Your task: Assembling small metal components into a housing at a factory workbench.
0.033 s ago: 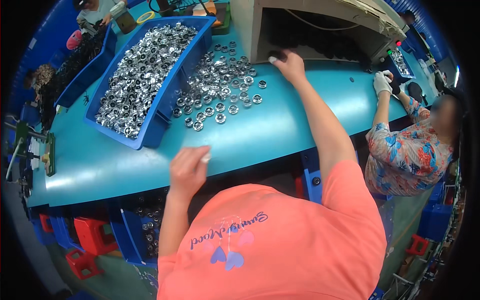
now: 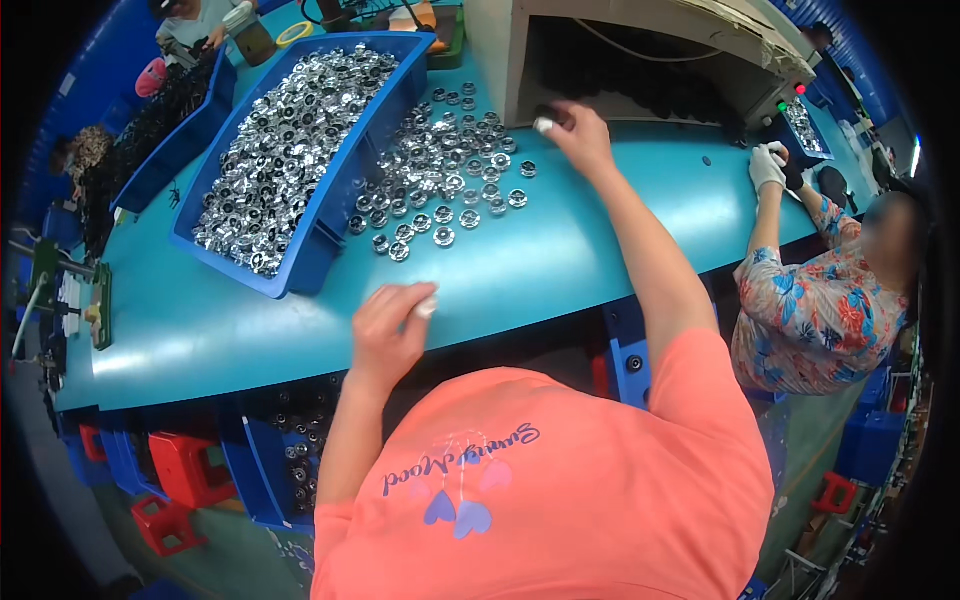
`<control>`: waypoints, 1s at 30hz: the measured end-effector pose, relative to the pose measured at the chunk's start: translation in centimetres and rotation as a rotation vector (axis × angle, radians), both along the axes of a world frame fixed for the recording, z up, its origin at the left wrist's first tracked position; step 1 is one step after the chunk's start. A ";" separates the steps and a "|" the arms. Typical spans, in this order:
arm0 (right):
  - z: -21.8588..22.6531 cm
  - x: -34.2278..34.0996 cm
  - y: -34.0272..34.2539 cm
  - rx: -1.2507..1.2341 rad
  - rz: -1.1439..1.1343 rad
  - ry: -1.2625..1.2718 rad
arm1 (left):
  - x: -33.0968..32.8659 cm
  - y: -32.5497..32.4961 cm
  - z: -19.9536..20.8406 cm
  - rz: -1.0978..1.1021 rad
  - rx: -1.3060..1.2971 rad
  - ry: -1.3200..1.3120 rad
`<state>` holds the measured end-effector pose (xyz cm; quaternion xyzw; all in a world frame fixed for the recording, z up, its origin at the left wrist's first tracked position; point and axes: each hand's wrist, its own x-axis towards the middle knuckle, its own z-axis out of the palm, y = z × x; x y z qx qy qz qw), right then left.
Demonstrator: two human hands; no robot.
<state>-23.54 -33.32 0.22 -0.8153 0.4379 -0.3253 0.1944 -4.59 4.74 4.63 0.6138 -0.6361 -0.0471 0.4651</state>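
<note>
My left hand (image 2: pixel 392 325) hovers over the near edge of the teal table, its fingers curled together and a white cover on a fingertip. Whether anything sits between those fingers is hidden. At the mouth of a pale box (image 2: pixel 490 75), my right hand (image 2: pixel 584 140) is closed with a white-covered thumb tip. A small dark piece (image 2: pixel 550 113) shows blurred at its fingertips. Dark pieces (image 2: pixel 640 85) are heaped inside the box. Between my hands and a big blue bin (image 2: pixel 300 262), shiny round parts (image 2: pixel 444 236) with dark centres lie scattered; more of them fill the bin.
To the right, a person in a flowered shirt (image 2: pixel 815 320) works with white-gloved hands (image 2: pixel 768 165) beside a small blue tray. Another blue bin (image 2: pixel 180 150) with dark pieces stands far left. Red stools (image 2: pixel 190 470) and crates of parts (image 2: pixel 265 470) are below the table.
My left hand has moved right and slightly away from me. The right hand has shifted only slightly, staying at the box opening.
</note>
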 end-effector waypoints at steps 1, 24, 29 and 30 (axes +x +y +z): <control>1.6 0.5 3.3 0.009 0.077 -0.075 | -0.6 -1.1 -0.6 -0.027 0.068 0.204; 1.0 -0.3 8.6 0.121 0.289 0.046 | 1.4 -8.3 -4.6 -0.655 0.160 1.757; 0.1 0.2 8.8 -0.015 0.255 0.109 | 1.6 -8.2 -4.8 -0.653 0.142 1.774; 0.3 0.3 9.0 0.051 0.229 0.058 | 1.6 -8.2 -4.9 -0.654 0.132 1.782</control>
